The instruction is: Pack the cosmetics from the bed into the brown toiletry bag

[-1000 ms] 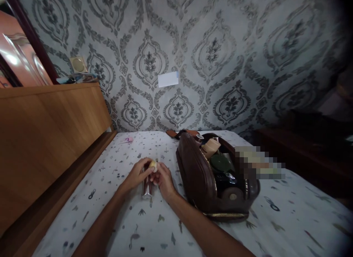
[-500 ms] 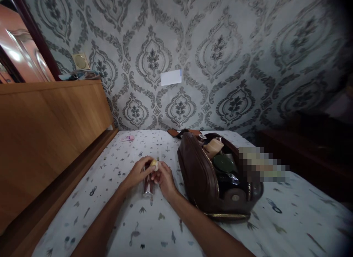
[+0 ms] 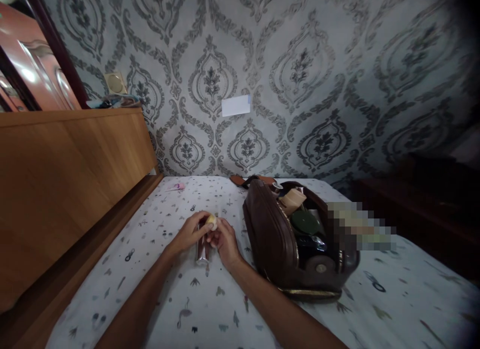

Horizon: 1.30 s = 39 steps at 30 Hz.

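My left hand (image 3: 190,234) and my right hand (image 3: 227,243) meet over the bed, both closed on a small rounded yellow-and-white item (image 3: 212,221). Fingers cover much of it, and its kind is not clear. Just below them is a shiny reddish-silver cylinder (image 3: 202,252), its upper end hidden behind the left fingers. I cannot tell whether a finger touches it. To the right of my right hand stands an unzipped dark brown leather bag (image 3: 268,241). Inside it are a beige object (image 3: 293,201), a round dark green item (image 3: 305,222) and other small things.
A white patterned sheet (image 3: 150,289) covers the bed. A wooden panel (image 3: 75,164) borders it on the left. Near the far left lies a small pink item (image 3: 180,187). A brown strap (image 3: 238,180) lies behind the bag, and the papered wall (image 3: 210,139) rises beyond.
The whole view has shifted slightly. Both hands stay together on the small item, with their grip nearly the same.
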{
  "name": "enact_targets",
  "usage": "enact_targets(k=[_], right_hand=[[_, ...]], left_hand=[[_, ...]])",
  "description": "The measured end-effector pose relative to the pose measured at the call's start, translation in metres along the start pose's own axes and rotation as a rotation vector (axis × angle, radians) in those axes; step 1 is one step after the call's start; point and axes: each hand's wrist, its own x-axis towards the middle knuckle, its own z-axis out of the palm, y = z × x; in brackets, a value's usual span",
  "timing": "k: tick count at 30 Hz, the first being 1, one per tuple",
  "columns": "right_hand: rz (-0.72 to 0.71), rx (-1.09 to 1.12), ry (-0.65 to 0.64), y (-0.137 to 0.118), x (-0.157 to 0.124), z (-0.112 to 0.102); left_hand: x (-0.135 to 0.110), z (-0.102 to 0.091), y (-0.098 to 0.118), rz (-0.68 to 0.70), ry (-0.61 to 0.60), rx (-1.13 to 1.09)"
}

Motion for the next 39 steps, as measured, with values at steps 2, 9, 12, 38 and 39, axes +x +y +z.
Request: enact_targets(k=[2, 9, 12, 38, 39], right_hand=[[-0.002, 0.006, 0.009, 0.001, 0.001, 0.000], [-0.015, 0.033, 0.027, 0.003, 0.002, -0.001], [-0.023, 0.037, 0.015, 0.003, 0.002, -0.002], [-0.007, -0.026, 0.077, 0.005, 0.002, 0.003], [-0.006, -0.023, 0.084, 0.004, 0.002, 0.003]], left_hand=[[0.000, 0.001, 0.000, 0.012, 0.001, -0.006], [0.001, 0.001, -0.005, 0.037, 0.017, -0.011], [0.002, -0.001, -0.011, 0.025, 0.021, -0.040], [0.010, -0.006, -0.007, -0.207, 0.020, -0.046], [0.012, -0.007, -0.005, -0.211, 0.011, -0.035]])
